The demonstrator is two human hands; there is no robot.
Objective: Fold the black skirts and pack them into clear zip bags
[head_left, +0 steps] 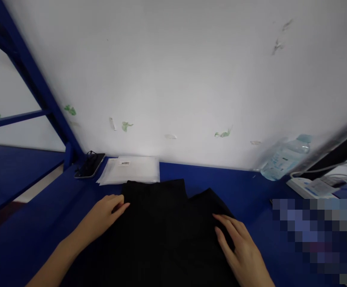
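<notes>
Head: black cloth (164,235) on blue table (218,178), white wall (173,79)

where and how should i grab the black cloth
Probably pinch the black cloth by its left and right edges near the far end, coming from the outer sides: it lies spread wide on the blue table, the left hand at one edge, the right hand near the other.
</notes>
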